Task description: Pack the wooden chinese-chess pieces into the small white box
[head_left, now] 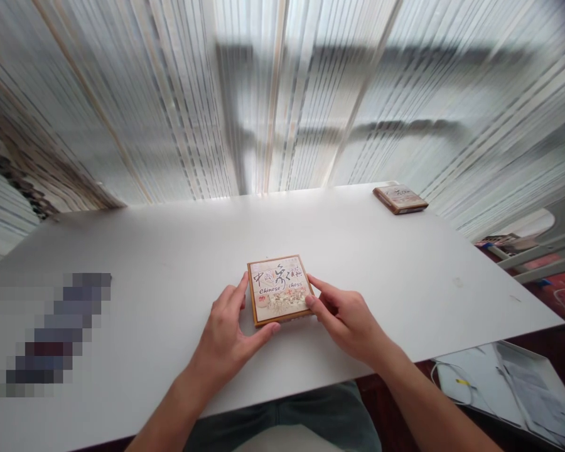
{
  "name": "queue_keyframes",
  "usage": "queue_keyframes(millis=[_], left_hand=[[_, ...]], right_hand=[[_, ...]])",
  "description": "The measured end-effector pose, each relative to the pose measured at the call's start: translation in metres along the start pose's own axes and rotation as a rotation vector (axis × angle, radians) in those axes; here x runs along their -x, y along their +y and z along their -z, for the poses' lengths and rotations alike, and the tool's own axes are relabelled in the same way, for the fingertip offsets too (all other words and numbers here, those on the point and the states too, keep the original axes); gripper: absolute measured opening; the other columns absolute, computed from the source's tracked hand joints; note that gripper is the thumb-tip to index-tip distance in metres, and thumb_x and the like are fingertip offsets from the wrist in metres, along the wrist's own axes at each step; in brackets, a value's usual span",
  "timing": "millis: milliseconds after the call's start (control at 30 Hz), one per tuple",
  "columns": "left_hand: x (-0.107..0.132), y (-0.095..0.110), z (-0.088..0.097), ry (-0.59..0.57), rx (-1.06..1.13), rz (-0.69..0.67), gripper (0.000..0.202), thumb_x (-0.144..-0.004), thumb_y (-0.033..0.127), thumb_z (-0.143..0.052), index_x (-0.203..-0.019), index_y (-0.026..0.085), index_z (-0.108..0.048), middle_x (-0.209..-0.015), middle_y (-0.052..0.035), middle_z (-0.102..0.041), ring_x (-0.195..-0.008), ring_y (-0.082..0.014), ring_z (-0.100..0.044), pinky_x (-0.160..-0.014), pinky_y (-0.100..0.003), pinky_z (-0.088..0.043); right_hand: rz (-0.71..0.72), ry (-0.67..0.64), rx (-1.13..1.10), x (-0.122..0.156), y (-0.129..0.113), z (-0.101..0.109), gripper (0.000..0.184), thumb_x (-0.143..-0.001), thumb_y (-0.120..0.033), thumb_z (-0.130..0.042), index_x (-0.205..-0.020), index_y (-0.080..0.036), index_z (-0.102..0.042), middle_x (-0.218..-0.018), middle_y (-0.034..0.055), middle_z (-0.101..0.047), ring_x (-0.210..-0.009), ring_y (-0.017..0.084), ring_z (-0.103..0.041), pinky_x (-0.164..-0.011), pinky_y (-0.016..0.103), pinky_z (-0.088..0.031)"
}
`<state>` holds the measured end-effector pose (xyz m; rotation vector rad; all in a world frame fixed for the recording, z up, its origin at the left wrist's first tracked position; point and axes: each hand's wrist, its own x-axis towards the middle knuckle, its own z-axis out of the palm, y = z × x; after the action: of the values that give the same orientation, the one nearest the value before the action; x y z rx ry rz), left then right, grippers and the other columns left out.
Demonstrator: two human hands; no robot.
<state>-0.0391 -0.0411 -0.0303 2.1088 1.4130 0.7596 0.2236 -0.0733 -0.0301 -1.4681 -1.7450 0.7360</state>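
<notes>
A flat square Chinese chess box (277, 287) with a brown wooden rim lies on the white table (169, 251), near its front edge. My left hand (228, 336) grips the box's left side, fingers along the edge and thumb at the near corner. My right hand (346, 317) holds the right side, fingers pressed against the rim. The box rests flat on the table with its lid on.
A second similar brown box (400, 198) sits at the table's far right corner. A blurred-out patch (54, 333) covers part of the table's left. Low at the right stands a white tray (503, 386) with papers and a cable. Striped curtains hang behind.
</notes>
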Motion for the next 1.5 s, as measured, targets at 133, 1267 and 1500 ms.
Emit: queue_keyframes(millis=[133, 1267, 1500], left_hand=[[0.002, -0.005, -0.008, 0.003, -0.060, -0.026, 0.092, -0.087, 0.052, -0.083, -0.166, 0.021, -0.047, -0.110, -0.0092, -0.065, -0.099, -0.0320, -0.066, -0.099, -0.053, -0.055], [0.008, 0.000, -0.016, -0.003, -0.316, 0.008, 0.061, -0.107, 0.044, -0.049, -0.160, 0.012, -0.053, -0.117, -0.0149, -0.063, -0.114, -0.0367, -0.058, -0.114, -0.064, -0.037], [0.005, 0.006, -0.010, -0.056, -0.257, 0.053, 0.063, -0.105, 0.043, -0.051, -0.158, 0.009, -0.054, -0.124, -0.0181, -0.064, -0.118, -0.0382, -0.060, -0.107, -0.062, -0.044]], right_hand=[[-0.019, -0.002, 0.018, 0.002, 0.003, 0.000, 0.062, -0.109, -0.049, -0.053, -0.152, -0.006, -0.065, -0.066, -0.0011, -0.066, -0.055, 0.016, -0.059, -0.057, 0.030, -0.046], [0.230, -0.432, 0.360, -0.049, -0.001, 0.027, 0.147, -0.067, -0.049, -0.103, -0.178, -0.024, -0.010, -0.182, 0.0250, -0.018, -0.169, 0.046, -0.020, -0.131, 0.063, -0.034], [0.335, -0.602, 0.428, -0.081, -0.010, 0.017, 0.139, -0.063, -0.044, -0.103, -0.175, -0.019, -0.026, -0.160, 0.0245, -0.046, -0.150, 0.046, -0.042, -0.125, 0.063, -0.038]])
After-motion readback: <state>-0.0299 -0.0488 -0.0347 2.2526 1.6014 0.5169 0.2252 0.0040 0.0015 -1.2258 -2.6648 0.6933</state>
